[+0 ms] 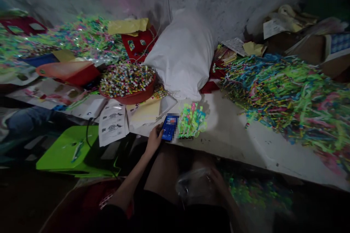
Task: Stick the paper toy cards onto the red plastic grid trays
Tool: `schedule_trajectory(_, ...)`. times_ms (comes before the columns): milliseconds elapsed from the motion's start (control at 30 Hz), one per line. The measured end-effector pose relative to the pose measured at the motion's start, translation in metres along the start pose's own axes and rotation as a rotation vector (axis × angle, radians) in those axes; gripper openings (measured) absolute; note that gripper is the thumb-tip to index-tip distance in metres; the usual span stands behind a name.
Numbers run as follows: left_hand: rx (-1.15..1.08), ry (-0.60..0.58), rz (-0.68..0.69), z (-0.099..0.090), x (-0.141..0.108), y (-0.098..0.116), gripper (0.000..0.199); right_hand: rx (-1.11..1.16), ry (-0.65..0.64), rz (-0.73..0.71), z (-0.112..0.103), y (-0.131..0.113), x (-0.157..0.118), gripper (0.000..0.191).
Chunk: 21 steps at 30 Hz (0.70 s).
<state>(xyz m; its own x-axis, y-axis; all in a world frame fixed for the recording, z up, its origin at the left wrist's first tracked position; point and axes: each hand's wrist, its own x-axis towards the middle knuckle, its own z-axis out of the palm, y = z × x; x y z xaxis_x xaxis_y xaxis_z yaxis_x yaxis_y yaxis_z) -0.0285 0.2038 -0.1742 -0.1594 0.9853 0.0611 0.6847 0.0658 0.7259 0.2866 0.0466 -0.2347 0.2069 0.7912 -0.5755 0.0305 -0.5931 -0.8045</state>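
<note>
My left hand [155,138] is wrapped round a phone [169,128] with a lit blue screen, held at the table's front edge. Just right of the phone lies a small bunch of green, yellow and pink plastic pieces [192,121]. Low over my lap, my right hand [214,179] is dim and smeared beside a clear plastic bag [193,184]; its fingers cannot be made out. A stuffed white sack [186,51] stands on the table behind the bunch.
A red basin [128,96] of small multicoloured pieces sits left of the sack. Large piles of coloured plastic strips [290,94] spread across the right and back left. Printed sheets [112,123] overhang the front edge above a green stool [62,153]. A red scoop [68,72] lies farther left.
</note>
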Motion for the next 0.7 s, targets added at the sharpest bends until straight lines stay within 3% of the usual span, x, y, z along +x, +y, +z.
schedule_trajectory(233, 0.031, 0.014, 0.008, -0.003, 0.009, -0.006, 0.033, 0.062, -0.028, 0.038, -0.004, 0.001, -0.001, 0.074)
schedule_trajectory(400, 0.053, 0.058, 0.036, -0.001, -0.002, 0.016, 0.038, 0.018, -0.035, 0.013, 0.0, -0.004, -0.006, 0.067)
schedule_trajectory(467, 0.045, 0.089, 0.115, 0.003, -0.015, 0.029, 0.046, -0.017, -0.017, 0.0, 0.004, -0.009, -0.01, 0.057)
schedule_trajectory(600, -0.096, 0.094, 0.265, 0.017, -0.04, 0.047, 0.063, -0.043, 0.06, -0.057, 0.005, -0.032, -0.01, 0.037)
schedule_trajectory(700, -0.22, 0.06, 0.363, 0.042, -0.023, 0.065, 0.059, -0.04, 0.223, -0.14, -0.03, -0.071, 0.002, 0.029)
